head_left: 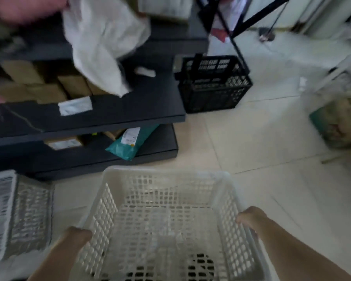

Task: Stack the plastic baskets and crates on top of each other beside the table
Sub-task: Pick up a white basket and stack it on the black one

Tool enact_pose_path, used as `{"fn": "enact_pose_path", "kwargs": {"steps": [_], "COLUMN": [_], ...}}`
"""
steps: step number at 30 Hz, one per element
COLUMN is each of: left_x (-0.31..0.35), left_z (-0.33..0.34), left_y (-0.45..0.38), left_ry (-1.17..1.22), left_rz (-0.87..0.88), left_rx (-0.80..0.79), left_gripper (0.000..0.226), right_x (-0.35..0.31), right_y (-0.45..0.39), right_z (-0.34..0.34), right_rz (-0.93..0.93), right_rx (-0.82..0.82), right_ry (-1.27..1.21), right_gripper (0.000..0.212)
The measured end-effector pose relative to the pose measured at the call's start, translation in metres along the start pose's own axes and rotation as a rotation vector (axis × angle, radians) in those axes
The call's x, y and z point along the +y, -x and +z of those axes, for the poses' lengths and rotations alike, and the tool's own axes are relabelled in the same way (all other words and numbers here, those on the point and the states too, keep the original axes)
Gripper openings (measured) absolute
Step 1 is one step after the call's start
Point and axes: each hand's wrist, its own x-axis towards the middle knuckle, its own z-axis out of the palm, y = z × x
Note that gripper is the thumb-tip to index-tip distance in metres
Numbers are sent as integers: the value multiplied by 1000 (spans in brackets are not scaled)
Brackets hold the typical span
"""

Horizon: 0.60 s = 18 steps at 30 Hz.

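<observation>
I hold a white lattice basket (166, 177) in front of me above the tiled floor. My left hand (77, 236) grips its left rim and my right hand (251, 217) grips its right rim. The basket looks empty; dark shapes show through its mesh bottom. A black plastic crate (213, 92) stands on the floor at the right end of the dark table (130, 112). A grey-white basket (18, 211) sits on the floor at the far left. The view is blurred.
The dark table has lower shelves with cardboard boxes (73, 86) and a teal mailer bag (130, 142). A white cloth (103, 37) hangs over its top. A black metal stand (237, 27) rises behind the crate. A patterned bundle (340, 120) lies at the right.
</observation>
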Motion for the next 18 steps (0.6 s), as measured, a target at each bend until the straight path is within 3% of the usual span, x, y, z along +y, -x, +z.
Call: {"fn": "enact_pose_path", "kwargs": {"steps": [3, 6, 7, 9, 13, 18], "left_x": [22, 44, 50, 63, 96, 137], "left_z": [-1, 2, 3, 8, 27, 54], "left_y": [74, 147, 165, 201, 259, 303], "left_ry": [-29, -123, -134, -115, -120, -216], "left_rz": [69, 127, 138, 168, 241, 346], "left_rx": [44, 91, 97, 78, 96, 44], "left_gripper": [39, 70, 72, 66, 55, 49], "right_x": [43, 83, 97, 125, 172, 217], "right_y": [41, 70, 77, 84, 95, 83], "right_z": [-53, -101, -116, -142, -192, -235], "right_rz": [0, -38, -44, -61, -97, -101], "right_rx": [-16, 24, 46, 67, 78, 131], "right_ry": [-39, -90, -118, -192, -355, -534], "right_gripper": [18, 10, 21, 37, 33, 47]}}
